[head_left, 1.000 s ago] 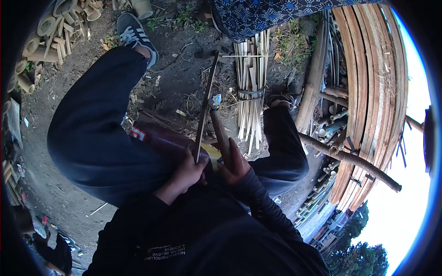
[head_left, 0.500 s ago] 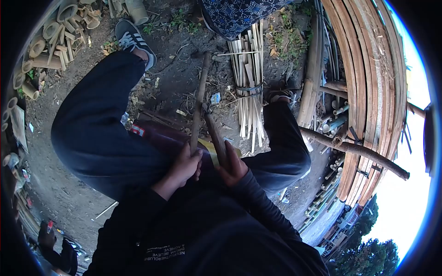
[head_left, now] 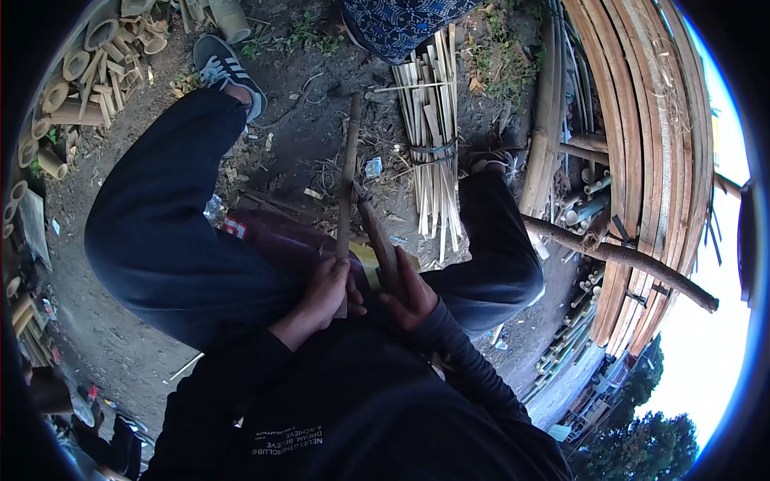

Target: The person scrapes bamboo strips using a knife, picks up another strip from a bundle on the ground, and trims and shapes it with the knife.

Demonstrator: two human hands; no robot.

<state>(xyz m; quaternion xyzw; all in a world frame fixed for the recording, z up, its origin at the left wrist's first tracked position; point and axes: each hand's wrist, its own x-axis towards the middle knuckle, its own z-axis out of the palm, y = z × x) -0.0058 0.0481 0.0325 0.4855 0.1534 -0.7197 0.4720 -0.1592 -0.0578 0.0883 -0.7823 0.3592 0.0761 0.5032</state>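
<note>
My left hand [head_left: 325, 293] is closed around a long, flat brown strip [head_left: 349, 176], which points up and away; its lower end shows below the fingers. My right hand [head_left: 413, 297] grips a shorter, thick wooden handle [head_left: 378, 240] with a small dark tip at its upper end. That tip lies close beside the strip; whether they touch is unclear. Both hands are near my lap, above a dark red and yellow sheet [head_left: 281, 236] between my legs.
A tied bundle of thin strips [head_left: 433, 152] lies ahead, near a patterned cloth [head_left: 401, 28]. Long planks [head_left: 642, 160] rest on a wooden pole [head_left: 626, 255] at right. Cut bamboo pieces [head_left: 76, 64] lie at upper left. Part of another person [head_left: 120, 449] shows at lower left.
The strip has turned from its narrow edge to its broader side and stands more upright. Its lower end now shows below my left hand. The patterned cloth has shifted left and up in view.
</note>
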